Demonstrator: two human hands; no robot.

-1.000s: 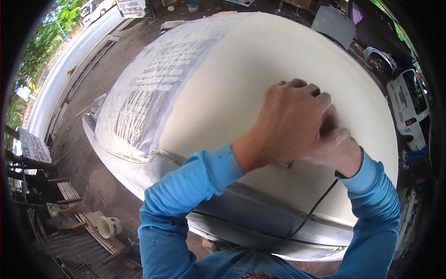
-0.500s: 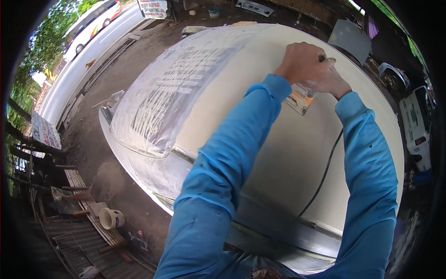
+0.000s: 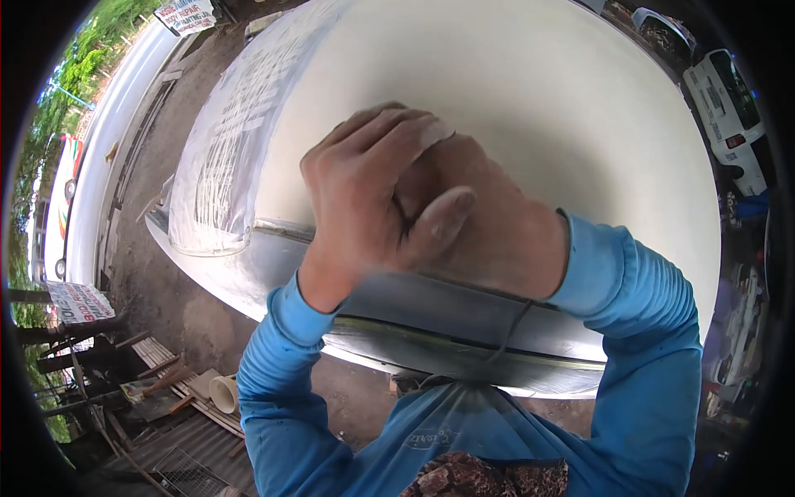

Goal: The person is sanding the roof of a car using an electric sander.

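Close before me, my left hand (image 3: 356, 190) and my right hand (image 3: 505, 228) are clasped together over the near part of a cream-coated vehicle roof (image 3: 464, 58). The left fingers fold over the right hand, and the left thumb rests across it, its tip pale with dust. Both hands are closed around a corded power tool that they hide; its exact kind cannot be made out. From below my right wrist a dark cord (image 3: 512, 327) runs down over the vehicle's near side. Toward the left, the vehicle's window (image 3: 228, 149) is masked with plastic sheeting and tape.
Bamboo slats (image 3: 161, 360) and a pale bucket (image 3: 224, 393) lie at lower left, by corrugated sheeting (image 3: 199, 443). A road (image 3: 116, 157) with a bus (image 3: 66, 186) runs beyond. A white vehicle body part (image 3: 725, 108) stands at right.
My hands have come from the roof's far side back toward my body. The tool's orange and silver edge, seen below them before, is now hidden. The view has shifted; the bus appears lower.
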